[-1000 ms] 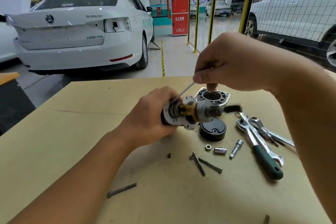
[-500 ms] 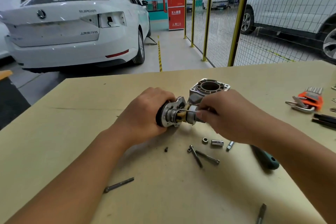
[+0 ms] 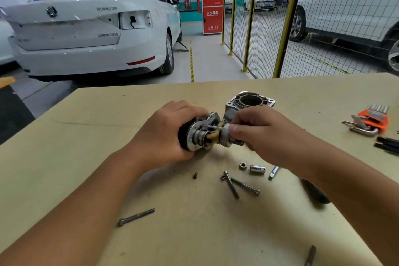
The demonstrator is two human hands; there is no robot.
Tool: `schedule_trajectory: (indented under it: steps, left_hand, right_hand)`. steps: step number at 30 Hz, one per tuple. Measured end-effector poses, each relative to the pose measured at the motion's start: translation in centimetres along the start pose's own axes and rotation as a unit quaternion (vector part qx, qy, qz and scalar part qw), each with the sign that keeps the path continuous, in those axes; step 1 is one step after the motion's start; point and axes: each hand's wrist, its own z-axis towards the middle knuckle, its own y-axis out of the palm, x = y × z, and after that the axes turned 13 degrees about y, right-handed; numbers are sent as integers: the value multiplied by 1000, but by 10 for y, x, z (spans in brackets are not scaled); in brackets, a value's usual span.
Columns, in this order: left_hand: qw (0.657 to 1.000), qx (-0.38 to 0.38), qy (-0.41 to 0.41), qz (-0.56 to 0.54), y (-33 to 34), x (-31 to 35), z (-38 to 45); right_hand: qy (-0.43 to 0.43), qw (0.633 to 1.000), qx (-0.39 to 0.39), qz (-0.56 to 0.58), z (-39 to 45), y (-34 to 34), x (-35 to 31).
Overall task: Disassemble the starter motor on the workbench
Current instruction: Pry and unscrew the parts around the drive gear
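Observation:
The starter motor [image 3: 203,136] lies on its side on the tan workbench [image 3: 86,157], its silver plate, shaft and brass-coloured gear bared. My left hand [image 3: 164,136] grips its dark body from the left. My right hand [image 3: 259,134] pinches a thin metal tool [image 3: 212,127] whose tip rests at the plate near the shaft, and its fingers cover the shaft's right end. The removed grey aluminium nose housing [image 3: 250,101] stands just behind the motor.
Two long bolts [image 3: 237,185], a nut [image 3: 243,165], a socket [image 3: 257,169], a bit [image 3: 273,173] and a small screw [image 3: 195,175] lie in front. Another bolt [image 3: 136,217] lies nearer left. An orange hex key set [image 3: 371,121] sits at the right. A dark handle [image 3: 315,194] shows under my right forearm.
My right hand came down from above the motor with the thin tool and now holds it level against the shaft end. The view shifted left, and my right forearm now covers the wrenches.

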Motion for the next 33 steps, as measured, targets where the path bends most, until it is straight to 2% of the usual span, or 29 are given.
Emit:
schedule_trajectory:
  steps: [4,8,11,15,22,33]
  left_hand:
    - [1000,-17,-9,-2,1,-1,-2]
    - [999,-32,-5,8,1,0,-2]
    - [999,-37,-2,10,0,1,-3]
    - [999,-35,4,15,0,4,-2]
    - [999,-33,-8,11,-1,4,-2]
    - [1000,-27,-10,6,0,4,-2]
  right_hand:
    - [47,999,-8,23,0,-7,1]
    - [75,990,-77,94,-2,-5,-1]
    - [78,986,-98,106,-4,-4,-3]
    - [93,989,-68,98,-5,-2,-4]
    - [86,985,-91,120,-6,-3,-5]
    - [87,985,-61,137,-6,2,-6]
